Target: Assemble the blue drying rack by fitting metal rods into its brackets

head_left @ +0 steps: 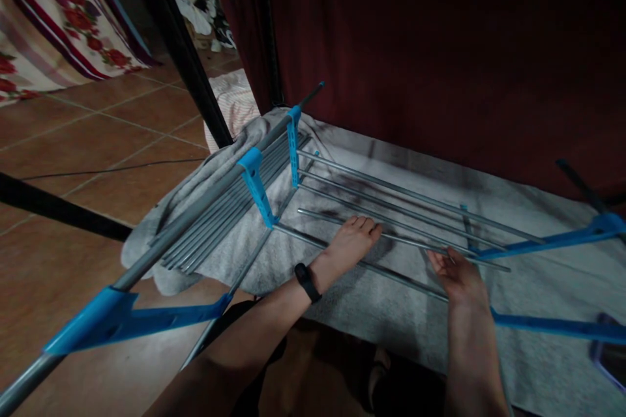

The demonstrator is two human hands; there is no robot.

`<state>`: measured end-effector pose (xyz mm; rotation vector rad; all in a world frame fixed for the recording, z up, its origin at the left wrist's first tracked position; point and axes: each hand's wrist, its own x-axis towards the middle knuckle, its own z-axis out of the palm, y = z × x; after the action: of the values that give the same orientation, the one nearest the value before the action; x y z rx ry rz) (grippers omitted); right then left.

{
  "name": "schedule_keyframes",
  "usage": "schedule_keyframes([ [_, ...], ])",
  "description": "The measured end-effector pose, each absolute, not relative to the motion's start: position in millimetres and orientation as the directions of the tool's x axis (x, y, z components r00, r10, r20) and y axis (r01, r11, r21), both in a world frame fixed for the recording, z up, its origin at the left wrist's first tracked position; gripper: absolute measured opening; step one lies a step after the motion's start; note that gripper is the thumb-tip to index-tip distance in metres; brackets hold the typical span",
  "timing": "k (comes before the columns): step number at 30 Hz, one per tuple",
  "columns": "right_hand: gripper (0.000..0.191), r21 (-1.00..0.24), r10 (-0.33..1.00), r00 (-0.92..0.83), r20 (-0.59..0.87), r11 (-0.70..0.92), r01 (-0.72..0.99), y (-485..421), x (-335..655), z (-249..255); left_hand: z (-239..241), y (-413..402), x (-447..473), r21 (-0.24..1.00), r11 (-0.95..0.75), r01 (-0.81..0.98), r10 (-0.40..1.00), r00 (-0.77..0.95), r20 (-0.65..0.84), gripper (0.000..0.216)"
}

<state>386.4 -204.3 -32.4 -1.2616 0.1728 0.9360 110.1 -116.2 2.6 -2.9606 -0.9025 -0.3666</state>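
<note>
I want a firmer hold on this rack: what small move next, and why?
Probably curl the left hand around the grey metal rod beneath it: it lies flat and open, while the right hand seems curled on one.

Forearms bare up to the frame's edge; a black band (308,282) (narrow, snug) circles the wrist of the left hand (349,241); dark clothing (244,332) at the lap, dim.

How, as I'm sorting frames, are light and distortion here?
Head view: dim, the red curtain almost black. Head view: left hand and right hand on the drying rack are lit, fairly sharp. Head view: wide-angle stretch toward the edges.
</note>
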Motion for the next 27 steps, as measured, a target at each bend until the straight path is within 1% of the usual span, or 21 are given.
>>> schedule_keyframes([
  [6,0.022,-0.744,0.481,0.661,-0.576,0.025,-0.667,-202.8,377.9,-28.9,-0.4,-109.8,108.8,0.055,-0.817,0.574,0.572,0.794,0.208,0.033],
  [10,0.02,-0.726,0.527,0.632,-0.569,0.041,-0.687,-201.1,374.0,-26.5,1.8,-103.3,106.2,0.069,-0.779,0.623,0.623,0.756,0.2,0.029],
  [15,0.016,-0.717,0.532,0.644,-0.55,0.095,-0.69,-201.7,376.3,-27.1,3.9,-88.7,94.5,0.073,-0.693,0.717,0.714,0.668,0.211,0.027],
  [19,0.017,-0.708,0.5,0.657,-0.565,0.117,-0.697,-201.7,377.2,-22.5,5.2,-78.7,79.4,0.127,-0.594,0.794,0.791,0.548,0.273,0.033],
  [21,0.02,-0.707,0.483,0.663,-0.572,0.119,-0.697,-201.1,376.0,-18.8,6.7,-78.6,74.9,0.181,-0.551,0.815,0.814,0.477,0.33,0.036],
  [23,0.021,-0.71,0.469,0.673,-0.572,0.128,-0.693,-200.4,374.3,-16.0,8.2,-82.7,74.5,0.27,-0.511,0.816,0.834,0.394,0.386,0.037],
  [25,0.021,-0.714,0.464,0.682,-0.565,0.138,-0.686,-199.6,372.8,-14.9,8.8,-89.2,78.0,0.396,-0.467,0.79,0.863,0.31,0.4,0.033],
  [27,0.021,-0.714,0.465,0.683,-0.563,0.143,-0.685,-198.9,372.1,-15.7,6.7,-94.7,83.2,0.578,-0.419,0.701,0.904,0.263,0.336,0.023],
])
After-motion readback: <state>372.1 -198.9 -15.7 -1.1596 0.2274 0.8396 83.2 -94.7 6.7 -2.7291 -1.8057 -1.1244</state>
